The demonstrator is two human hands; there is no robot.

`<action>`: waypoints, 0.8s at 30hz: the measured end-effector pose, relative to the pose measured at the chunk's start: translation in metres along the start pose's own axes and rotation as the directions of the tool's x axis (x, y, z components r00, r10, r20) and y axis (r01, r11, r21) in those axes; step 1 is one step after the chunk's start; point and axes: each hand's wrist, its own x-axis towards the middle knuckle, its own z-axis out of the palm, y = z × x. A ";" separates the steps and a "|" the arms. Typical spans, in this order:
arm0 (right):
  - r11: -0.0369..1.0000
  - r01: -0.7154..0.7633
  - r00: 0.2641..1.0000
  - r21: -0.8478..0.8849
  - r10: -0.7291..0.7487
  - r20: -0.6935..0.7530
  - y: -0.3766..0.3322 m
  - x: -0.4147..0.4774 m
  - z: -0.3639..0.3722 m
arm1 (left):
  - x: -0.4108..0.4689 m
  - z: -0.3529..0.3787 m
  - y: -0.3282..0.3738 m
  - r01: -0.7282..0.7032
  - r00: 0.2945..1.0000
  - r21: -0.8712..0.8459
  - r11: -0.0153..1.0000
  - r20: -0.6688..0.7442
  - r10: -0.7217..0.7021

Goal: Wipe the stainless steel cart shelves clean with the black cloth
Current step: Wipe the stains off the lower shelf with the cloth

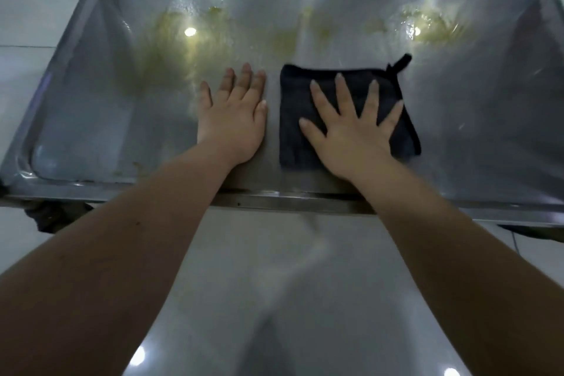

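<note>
- Right hand [351, 128]: palm down, fingers spread wide, pressing flat on the black cloth [393, 119]; nothing gripped.
- Left hand [233, 119]: flat on bare metal just beside the cloth, fingers together, not touching it, holding nothing.
- Cart shelf [488, 131]: one shallow steel tray with a raised rim; holds one cloth and both hands.
- Cloth: one, roughly square, lying near the front edge at centre, small hanging loop [399, 62] at its far right corner.
- Residue: yellowish smears [171, 49] along the far half, heaviest at far left and far right [433, 26]; edges too blurred to count patches exactly.
- Floor [274, 284]: pale, glossy, below the front rim.
</note>
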 end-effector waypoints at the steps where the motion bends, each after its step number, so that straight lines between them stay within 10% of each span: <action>1: 1.000 -0.006 1.000 0.003 0.006 0.000 -0.003 0.020 -0.005 | 0.000 0.000 0.000 0.001 1.000 0.002 1.000 -0.001 -0.001; 9: 1.000 0.006 0.999 0.000 -0.006 -0.036 0.018 0.070 -0.014 | 0.000 -0.001 -0.001 0.012 1.000 -0.026 1.000 0.011 -0.012; 18: 0.910 -0.413 0.910 0.033 0.414 -0.031 0.217 0.027 -0.037 | -0.001 0.000 0.004 0.015 1.000 -0.014 1.000 -0.016 -0.015; 24: 0.897 -0.441 0.896 0.026 0.441 -0.045 0.152 0.042 -0.031 | 0.000 0.000 0.007 0.012 1.000 0.006 1.000 -0.009 -0.012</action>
